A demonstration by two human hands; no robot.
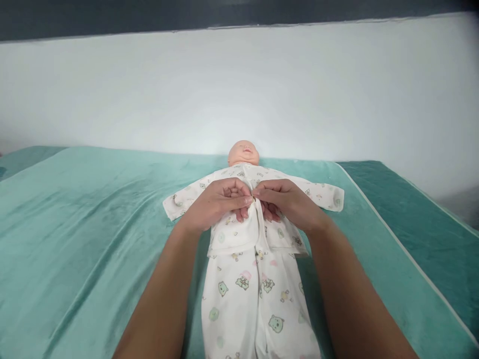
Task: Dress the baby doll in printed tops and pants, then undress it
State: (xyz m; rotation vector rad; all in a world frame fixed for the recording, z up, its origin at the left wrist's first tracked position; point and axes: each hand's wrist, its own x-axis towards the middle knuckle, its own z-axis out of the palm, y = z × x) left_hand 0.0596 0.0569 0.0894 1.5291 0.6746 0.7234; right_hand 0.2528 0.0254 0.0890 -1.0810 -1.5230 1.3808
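A baby doll (244,152) lies on its back, head toward the wall. It wears a white long-sleeved baby jacket (232,238) and matching trousers (243,304), both printed with small animals. Over the chest, my left hand (228,198) pinches one front edge of the jacket between thumb and finger. Just beside it, my right hand (280,198) pinches the other front edge, and the fingertips of both almost meet at the centre opening. Whatever fastener sits between them is hidden by the fingers. Below my hands the jacket front hangs loosely over the trousers' waist.
A light green cloth (97,239) with soft folds covers the surface under the doll. Darker green fabric (422,219) shows beyond its pale edge at the right. A white wall (239,89) rises behind the doll's head. Both sleeves stretch out sideways.
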